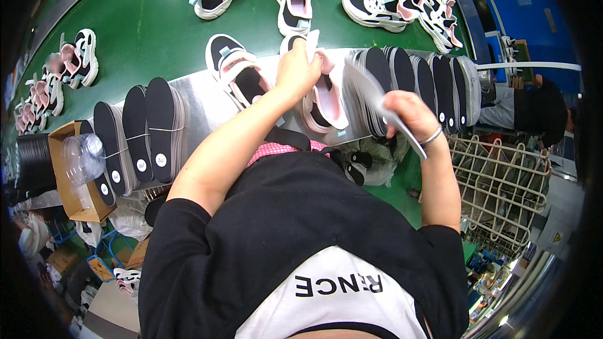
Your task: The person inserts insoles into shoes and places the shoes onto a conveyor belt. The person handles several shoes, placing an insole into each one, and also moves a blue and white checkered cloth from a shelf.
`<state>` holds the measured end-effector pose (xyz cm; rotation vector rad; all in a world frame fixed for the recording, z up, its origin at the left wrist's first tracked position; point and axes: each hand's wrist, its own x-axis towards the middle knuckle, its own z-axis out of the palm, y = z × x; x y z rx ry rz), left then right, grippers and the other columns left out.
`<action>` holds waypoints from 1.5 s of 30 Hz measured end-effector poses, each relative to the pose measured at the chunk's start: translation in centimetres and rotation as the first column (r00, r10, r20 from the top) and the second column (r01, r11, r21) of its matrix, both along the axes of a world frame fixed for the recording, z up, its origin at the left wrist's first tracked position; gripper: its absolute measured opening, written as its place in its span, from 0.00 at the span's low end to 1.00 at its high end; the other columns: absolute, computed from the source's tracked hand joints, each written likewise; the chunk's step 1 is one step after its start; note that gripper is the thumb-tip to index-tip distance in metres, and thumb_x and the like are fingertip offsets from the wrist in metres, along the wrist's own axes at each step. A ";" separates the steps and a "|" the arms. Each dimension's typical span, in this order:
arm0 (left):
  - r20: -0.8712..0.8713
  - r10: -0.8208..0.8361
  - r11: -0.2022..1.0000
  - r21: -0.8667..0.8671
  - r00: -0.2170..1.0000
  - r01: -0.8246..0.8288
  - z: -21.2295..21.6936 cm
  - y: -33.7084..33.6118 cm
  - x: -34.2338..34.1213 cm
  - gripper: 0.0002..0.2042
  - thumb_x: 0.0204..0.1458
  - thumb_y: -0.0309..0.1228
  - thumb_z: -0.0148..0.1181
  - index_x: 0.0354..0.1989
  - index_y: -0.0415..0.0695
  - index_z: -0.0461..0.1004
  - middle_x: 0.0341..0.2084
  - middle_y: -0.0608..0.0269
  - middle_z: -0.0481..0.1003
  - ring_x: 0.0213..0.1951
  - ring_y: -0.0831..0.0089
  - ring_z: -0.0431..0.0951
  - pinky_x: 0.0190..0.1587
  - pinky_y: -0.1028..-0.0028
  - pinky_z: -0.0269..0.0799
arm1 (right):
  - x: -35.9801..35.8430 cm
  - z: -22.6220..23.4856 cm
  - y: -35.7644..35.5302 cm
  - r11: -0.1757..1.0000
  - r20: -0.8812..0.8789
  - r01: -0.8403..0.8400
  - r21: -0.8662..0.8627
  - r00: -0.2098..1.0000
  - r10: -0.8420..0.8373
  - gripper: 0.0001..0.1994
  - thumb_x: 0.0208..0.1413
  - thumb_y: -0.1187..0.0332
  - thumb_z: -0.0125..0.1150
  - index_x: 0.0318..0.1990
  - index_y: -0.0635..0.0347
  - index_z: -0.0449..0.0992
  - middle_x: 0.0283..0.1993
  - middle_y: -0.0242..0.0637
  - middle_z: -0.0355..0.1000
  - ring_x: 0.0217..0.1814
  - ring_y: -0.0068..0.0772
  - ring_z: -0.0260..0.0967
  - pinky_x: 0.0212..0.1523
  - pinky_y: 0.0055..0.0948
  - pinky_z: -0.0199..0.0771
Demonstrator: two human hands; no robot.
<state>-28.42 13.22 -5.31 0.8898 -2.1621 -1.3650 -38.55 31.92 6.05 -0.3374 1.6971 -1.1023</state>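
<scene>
My left hand [298, 74] is closed on the upper front part of a black, white and pink sneaker [326, 103]. A white strap [312, 44] of that shoe sticks up beside my fingers, and its pink-lined opening faces me. In my right hand [409, 113], fingers and thumb pinch a thin pale insole [370, 91], seen nearly edge-on and slightly blurred. The insole is held apart from the shoe, to its right. A second sneaker [242, 74] of the same kind lies left of my left hand, with its strap across the top.
Stacks of black insoles [377, 69] stand along the bench edge to the right. More banded insole stacks [164, 122] are at the left, beside a cardboard box [75, 176] holding clear plastic. Several sneakers [295, 0] lie on the green conveyor belt [144, 19]. A wire rack [496, 182] stands at right.
</scene>
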 end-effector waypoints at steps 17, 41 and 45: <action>-0.024 -0.010 1.000 0.010 1.000 0.010 -0.2 1.9 1.0 0.12 0.43 0.28 0.49 0.31 0.32 0.57 0.20 0.38 0.68 0.27 0.45 0.70 0.30 0.56 0.65 | 4.9 -1.7 -2.9 0.464 -0.467 -0.291 0.837 0.062 0.882 0.16 0.36 0.60 0.56 0.31 0.61 0.68 0.31 0.43 0.67 0.33 0.40 0.68 0.35 0.38 0.67; -0.047 -0.052 0.990 0.128 0.998 0.057 -1.1 1.3 0.9 0.14 0.42 0.30 0.51 0.35 0.33 0.60 0.28 0.39 0.69 0.35 0.47 0.69 0.37 0.61 0.63 | 3.4 -9.3 -8.0 0.531 -0.529 -0.376 0.759 0.119 0.840 0.06 0.40 0.71 0.50 0.26 0.61 0.74 0.29 0.46 0.71 0.33 0.40 0.70 0.35 0.34 0.69; -0.070 -0.062 0.978 0.194 0.996 0.075 -1.8 1.1 0.7 0.15 0.42 0.30 0.51 0.35 0.33 0.60 0.28 0.38 0.69 0.35 0.47 0.69 0.37 0.62 0.63 | 3.0 -10.6 -7.4 0.471 -0.497 -0.427 0.772 0.057 0.866 0.07 0.40 0.71 0.51 0.28 0.60 0.74 0.30 0.44 0.71 0.34 0.40 0.70 0.36 0.33 0.69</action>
